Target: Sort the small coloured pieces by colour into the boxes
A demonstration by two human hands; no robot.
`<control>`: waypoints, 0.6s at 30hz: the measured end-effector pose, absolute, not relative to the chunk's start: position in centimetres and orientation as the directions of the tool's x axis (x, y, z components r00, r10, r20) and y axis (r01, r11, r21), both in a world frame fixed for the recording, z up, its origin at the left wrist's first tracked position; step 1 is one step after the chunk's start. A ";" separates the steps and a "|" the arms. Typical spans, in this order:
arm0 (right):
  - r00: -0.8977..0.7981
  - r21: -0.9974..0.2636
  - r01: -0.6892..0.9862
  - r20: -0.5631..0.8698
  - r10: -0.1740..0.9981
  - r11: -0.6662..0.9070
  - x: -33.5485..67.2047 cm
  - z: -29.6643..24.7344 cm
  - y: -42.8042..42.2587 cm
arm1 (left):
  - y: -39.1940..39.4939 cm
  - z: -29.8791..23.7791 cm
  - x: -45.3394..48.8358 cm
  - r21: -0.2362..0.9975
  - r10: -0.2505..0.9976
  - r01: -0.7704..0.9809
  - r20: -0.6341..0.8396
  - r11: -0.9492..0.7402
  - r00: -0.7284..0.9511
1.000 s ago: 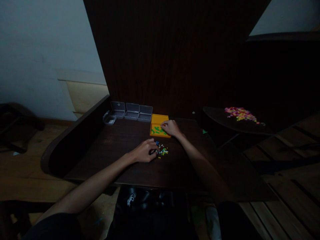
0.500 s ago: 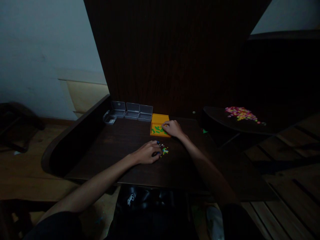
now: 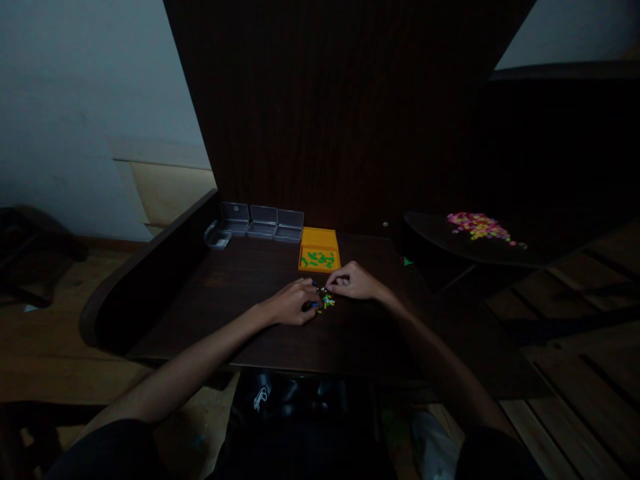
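Observation:
On the dark wooden desk lies a small pile of tiny mixed pieces [image 3: 329,301], white, yellow and green. My left hand [image 3: 296,301] rests palm down at the pile's left side, thumb and fingers apart and curved toward it. Dark blue spots show at its fingertips; whether they are pieces or nails I cannot tell. My right hand [image 3: 354,281] is at the pile's upper right edge, thumb and forefinger pinched together; anything between them is too small to make out. Just beyond the hands stands an open yellow box [image 3: 319,237] with several green pieces [image 3: 320,259] scattered in its tray.
Several clear plastic cases [image 3: 263,223] with raised lids line the desk's back left, beside a raised side panel [image 3: 150,260]. On a curved dark surface to the right lies a heap of pink, yellow and red pieces [image 3: 479,226]. A tall dark panel [image 3: 350,120] rises behind.
My right hand has moved from the yellow box's tray back toward me, down to the small pile. The green pieces it covered now show. My left hand has stayed nearly still.

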State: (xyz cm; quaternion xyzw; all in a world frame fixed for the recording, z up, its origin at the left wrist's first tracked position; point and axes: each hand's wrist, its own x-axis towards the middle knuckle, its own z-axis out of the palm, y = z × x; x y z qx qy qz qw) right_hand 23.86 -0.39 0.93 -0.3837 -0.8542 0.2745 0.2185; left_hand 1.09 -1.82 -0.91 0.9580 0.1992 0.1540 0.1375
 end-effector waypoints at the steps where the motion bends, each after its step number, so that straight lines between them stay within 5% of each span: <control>1: -0.616 -0.641 0.533 0.154 0.773 0.553 23.9 0.8 -0.7 | -1.8 -0.8 1.1 0.319 0.426 0.344 0.235 -0.883 0.874; 18: -0.679 -0.552 0.595 0.043 0.733 0.584 23.6 -0.3 -2.5 | 0.0 0.9 1.6 0.369 0.470 0.364 0.256 -0.855 0.845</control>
